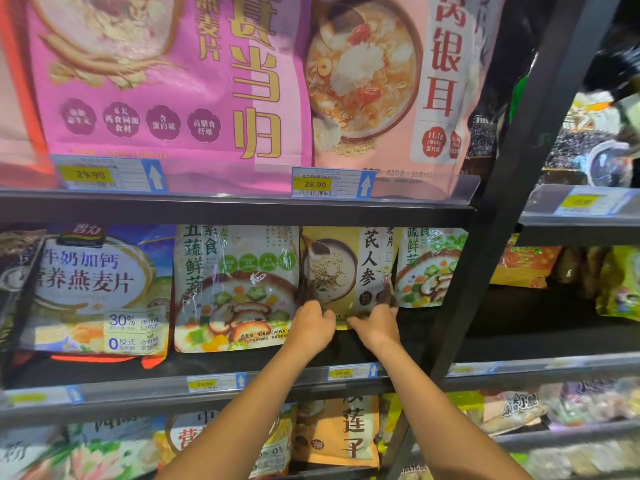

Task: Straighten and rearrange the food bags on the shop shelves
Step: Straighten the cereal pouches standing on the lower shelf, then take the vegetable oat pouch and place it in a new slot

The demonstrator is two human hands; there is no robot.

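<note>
Both arms reach into the middle shelf (242, 389), and the hands have hold of a yellow bag (346, 268) standing well back from the edge. The left hand (313, 325) is closed on the bag's lower left corner, fingers curled behind it; the right hand (375, 327) pinches the lower right corner the same way. The bag stands upright, set deeper than its neighbours, with a vegetable-picture bag (235, 289) close at its nine o'clock and a second one of the same kind (429, 268) at its three o'clock.

As for progress, I'd say this row is partly sorted. The blue-and-white bag (93, 289) far off at nine o'clock and the near vegetable bag face forward near the front, though both lean a little. The yellow one looks like the piece in hand, probably needing to come forward into line. At twelve o'clock, the big pink bags (166, 81) on the shelf above stand square. At six o'clock, the bags on the shelf below (339, 431) look jumbled and blurred, so they likely need attention yet.
</note>
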